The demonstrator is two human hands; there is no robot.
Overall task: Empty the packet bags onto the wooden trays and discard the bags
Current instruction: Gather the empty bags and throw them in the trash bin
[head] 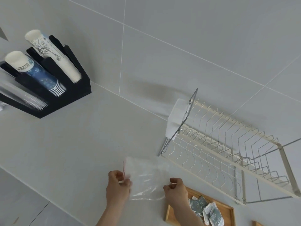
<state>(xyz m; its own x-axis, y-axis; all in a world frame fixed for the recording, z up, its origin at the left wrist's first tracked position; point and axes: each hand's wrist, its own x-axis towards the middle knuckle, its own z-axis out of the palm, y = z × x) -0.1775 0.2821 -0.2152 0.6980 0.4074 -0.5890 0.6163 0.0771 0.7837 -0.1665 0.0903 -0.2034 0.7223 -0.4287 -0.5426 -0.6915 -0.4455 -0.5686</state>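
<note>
Seemingly emptied, the clear bag (146, 178) hangs stretched btwn left hand (118, 185), pinching its zip edge, & right hand (176, 189), pinching the bottom corner, w/ packets (206, 209) on the wooden tray (226, 211) just under the right hand.

Grey tiled wall (179, 38); black cup holder (53, 95); wire dish rack (228, 152).

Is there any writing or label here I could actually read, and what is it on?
Nothing can be read for certain.
Blue cup stack: a dark band with pale characters, too blurred to read.
White cup stack: line drawings only, no legible words.
Packets on the wooden tray: pale print, too small to read.
Clear bag in both hands: a red strip along one edge, no text visible.
</note>
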